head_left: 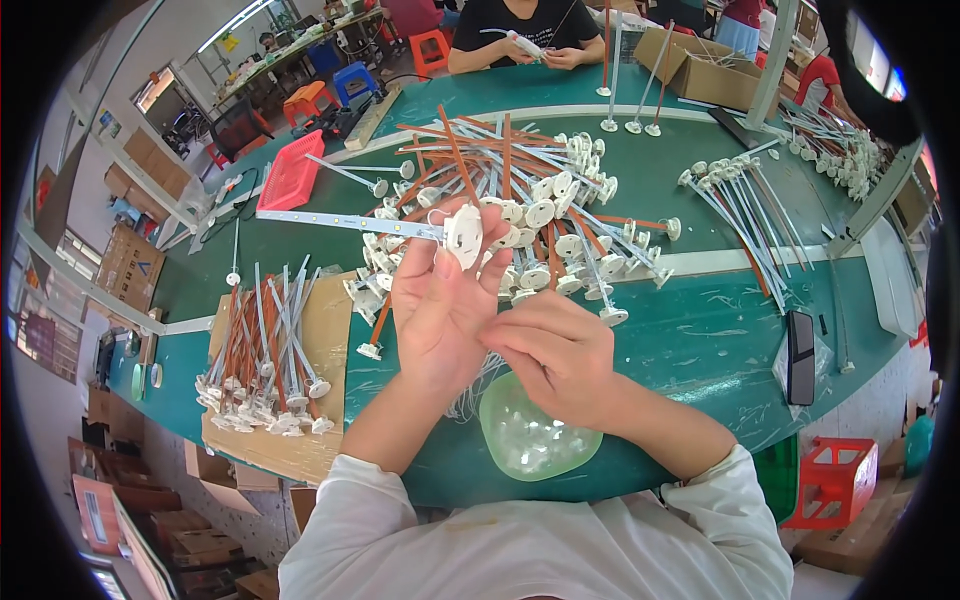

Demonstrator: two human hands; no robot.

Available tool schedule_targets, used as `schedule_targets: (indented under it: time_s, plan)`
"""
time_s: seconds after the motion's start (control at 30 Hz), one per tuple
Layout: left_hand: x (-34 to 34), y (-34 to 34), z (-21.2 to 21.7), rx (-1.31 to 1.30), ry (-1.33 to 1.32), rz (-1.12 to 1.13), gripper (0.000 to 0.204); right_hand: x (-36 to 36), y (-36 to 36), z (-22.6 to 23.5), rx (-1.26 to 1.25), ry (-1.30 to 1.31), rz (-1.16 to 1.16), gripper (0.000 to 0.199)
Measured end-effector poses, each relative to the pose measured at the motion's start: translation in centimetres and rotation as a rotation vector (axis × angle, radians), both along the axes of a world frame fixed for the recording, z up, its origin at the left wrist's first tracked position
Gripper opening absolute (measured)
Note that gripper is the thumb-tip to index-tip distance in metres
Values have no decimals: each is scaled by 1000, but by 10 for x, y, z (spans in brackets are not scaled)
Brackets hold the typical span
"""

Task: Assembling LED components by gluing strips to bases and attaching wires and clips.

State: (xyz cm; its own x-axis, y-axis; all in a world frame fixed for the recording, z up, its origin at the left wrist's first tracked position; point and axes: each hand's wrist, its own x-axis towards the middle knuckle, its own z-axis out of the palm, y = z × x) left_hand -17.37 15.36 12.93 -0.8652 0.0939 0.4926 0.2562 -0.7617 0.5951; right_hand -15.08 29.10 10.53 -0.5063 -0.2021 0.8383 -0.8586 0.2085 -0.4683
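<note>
The left hand (435, 322) grips a white round-based LED strip assembly (463, 238), raised above the green worktable (690, 350), strip pointing left. The right hand (562, 352) has its fingertips drawn together beside the left palm; whether they hold anything cannot be told. A heap of similar assemblies (540, 212) obstructs the area beyond the hands. A translucent green bowl (496, 452) sits below the right hand, near the table's front edge. Cardboard (334, 350) bearing more assemblies bounds the left; green tabletop extends rightward to a black smartphone (800, 360).
</note>
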Motion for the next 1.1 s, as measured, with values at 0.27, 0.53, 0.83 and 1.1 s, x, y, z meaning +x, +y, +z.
schedule_targets:
  time_s: [0.27,0.53,0.83,1.1]
  plan:
    - [6,-2,-1,99,-31,-235,50,-12,17,10,76,53,214,20]
    - [5,-4,-5,112,-63,-191,51,-3,16,11,202,327,41,29]
    - [10,4,-4,19,-50,-65,49,0,20,9,266,380,-29,28]
    - [11,8,-5,33,-39,-64,51,0,27,16,306,412,-10,29]
